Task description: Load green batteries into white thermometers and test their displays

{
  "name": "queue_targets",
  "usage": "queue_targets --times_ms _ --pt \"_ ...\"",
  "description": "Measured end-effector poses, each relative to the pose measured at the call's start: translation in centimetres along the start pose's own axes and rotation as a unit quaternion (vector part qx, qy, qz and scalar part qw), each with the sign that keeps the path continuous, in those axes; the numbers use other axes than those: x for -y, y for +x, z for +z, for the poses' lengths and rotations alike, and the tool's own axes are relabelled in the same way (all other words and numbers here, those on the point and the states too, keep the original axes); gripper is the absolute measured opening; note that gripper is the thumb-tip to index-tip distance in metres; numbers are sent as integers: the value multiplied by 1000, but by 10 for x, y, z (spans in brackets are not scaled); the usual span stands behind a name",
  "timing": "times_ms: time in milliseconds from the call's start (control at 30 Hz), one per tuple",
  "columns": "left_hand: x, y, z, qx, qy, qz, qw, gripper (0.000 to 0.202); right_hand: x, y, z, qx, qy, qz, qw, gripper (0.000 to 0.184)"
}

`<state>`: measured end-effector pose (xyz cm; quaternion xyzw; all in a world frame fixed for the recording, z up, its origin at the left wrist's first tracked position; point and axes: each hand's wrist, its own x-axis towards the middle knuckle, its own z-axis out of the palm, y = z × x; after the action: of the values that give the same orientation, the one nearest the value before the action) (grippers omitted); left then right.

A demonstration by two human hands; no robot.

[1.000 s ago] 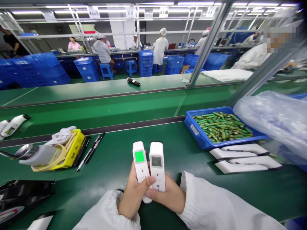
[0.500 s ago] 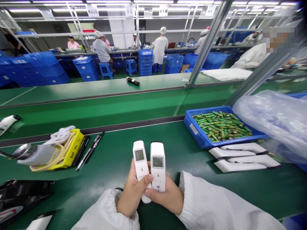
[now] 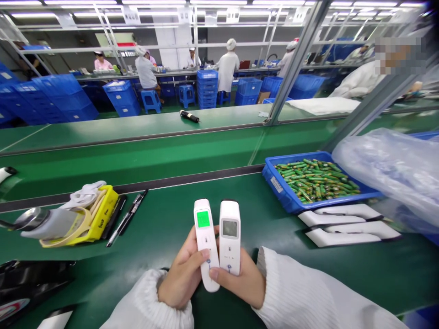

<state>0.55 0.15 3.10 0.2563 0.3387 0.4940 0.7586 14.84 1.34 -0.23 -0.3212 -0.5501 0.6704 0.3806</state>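
Two white thermometers side by side; left hand (image 3: 181, 278) grips the lit thermometer (image 3: 206, 242); right hand (image 3: 242, 281) grips the unlit thermometer (image 3: 229, 237).

Bright scene lit by overhead tube lights (image 3: 219, 3), soft shadows cast, edges bent by wide lens, corners slightly blurred.

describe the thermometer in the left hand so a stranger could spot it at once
On the near green bench, two hands hold white thermometers upright, side by side. The left hand holds the left thermometer: its screen glows green, while its neighbour's is grey.
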Motion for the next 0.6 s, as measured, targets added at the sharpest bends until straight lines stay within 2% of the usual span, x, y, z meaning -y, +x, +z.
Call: queue_targets --times_ms 200,333,467,600 --pt "1 -1 -1 15 -4 3 1000 46 1 -1 -1 8 22 0 1000 26" --pt "1 -2 1 -2 11 3 1000 45 3 0 -1 20 11 -5 1000 32" --pt "3 -1 3 -9 19 26 999 42 4 1 0 22 21 -7 1000 40" --pt "5 0 2 0 22 50 998 38 2 4 -3 50 50 -2 997 45"
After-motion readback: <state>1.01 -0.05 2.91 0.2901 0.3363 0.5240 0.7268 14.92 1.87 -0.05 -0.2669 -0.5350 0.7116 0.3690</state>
